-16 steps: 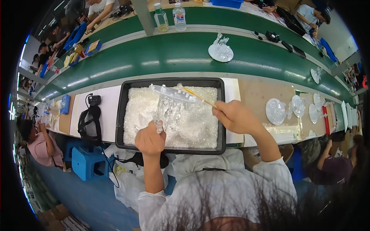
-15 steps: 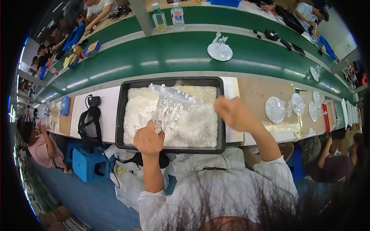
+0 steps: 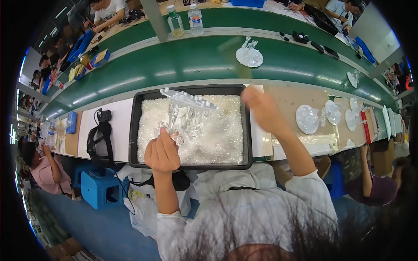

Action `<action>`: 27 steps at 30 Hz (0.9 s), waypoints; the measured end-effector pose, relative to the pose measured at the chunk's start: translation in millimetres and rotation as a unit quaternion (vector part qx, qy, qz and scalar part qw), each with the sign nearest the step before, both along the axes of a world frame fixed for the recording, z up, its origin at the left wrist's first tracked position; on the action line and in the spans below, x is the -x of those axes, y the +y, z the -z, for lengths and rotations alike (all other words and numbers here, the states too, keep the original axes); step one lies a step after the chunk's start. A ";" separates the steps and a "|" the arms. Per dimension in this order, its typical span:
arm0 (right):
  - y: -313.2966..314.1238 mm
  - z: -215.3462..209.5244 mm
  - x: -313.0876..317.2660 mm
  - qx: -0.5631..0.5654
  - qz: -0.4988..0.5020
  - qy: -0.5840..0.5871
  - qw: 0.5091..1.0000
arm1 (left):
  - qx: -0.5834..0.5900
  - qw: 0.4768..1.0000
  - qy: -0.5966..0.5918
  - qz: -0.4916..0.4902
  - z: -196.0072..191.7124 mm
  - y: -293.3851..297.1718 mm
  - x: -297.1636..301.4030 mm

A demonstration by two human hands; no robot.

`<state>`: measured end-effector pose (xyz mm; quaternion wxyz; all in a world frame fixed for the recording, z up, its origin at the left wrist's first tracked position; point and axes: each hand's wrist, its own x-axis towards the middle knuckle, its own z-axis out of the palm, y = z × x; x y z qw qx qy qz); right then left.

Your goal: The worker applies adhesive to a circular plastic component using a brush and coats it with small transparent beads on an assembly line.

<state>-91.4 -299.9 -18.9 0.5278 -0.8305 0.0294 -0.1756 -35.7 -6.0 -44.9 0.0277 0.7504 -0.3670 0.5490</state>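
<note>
My left hand (image 3: 162, 152) is closed around the end of a clear plastic figurine (image 3: 187, 119), held over a black tray (image 3: 136, 130) of glittering white granules. The figurine's white round base (image 3: 189, 99) points away from me, seen nearly edge-on and tilted, with small knobs along its far side. My right hand (image 3: 263, 108), smeared by motion, is raised at the tray's right edge with its fingers curled. A faint pale streak (image 3: 241, 56) extends from it toward the far side, perhaps a thin stick; its kind cannot be made out.
Several similar clear figurines on white discs lie on the right (image 3: 307, 119), and another stands on the green surface (image 3: 249, 52) beyond. A black strap (image 3: 100, 141) lies left of the tray. Two bottles (image 3: 195, 19) stand at the back. Other people sit at both sides and across.
My right hand has swung slightly upward, and the pale streak now points away from the figurine instead of toward it. My left hand and the figurine have shifted a little left in the picture.
</note>
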 end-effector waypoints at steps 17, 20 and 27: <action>-216.9 29.6 -224.5 0.602 -0.150 -0.082 0.780 | -0.065 0.989 0.115 -0.061 -36.7 12.9 -19.4; -232.4 27.8 -232.1 0.659 -0.139 0.084 0.735 | -0.056 0.986 0.149 -0.055 -51.1 20.2 -23.3; -222.4 -47.0 -201.9 0.618 -0.107 -0.036 0.778 | -0.014 0.981 0.190 -0.043 -63.4 39.6 -37.5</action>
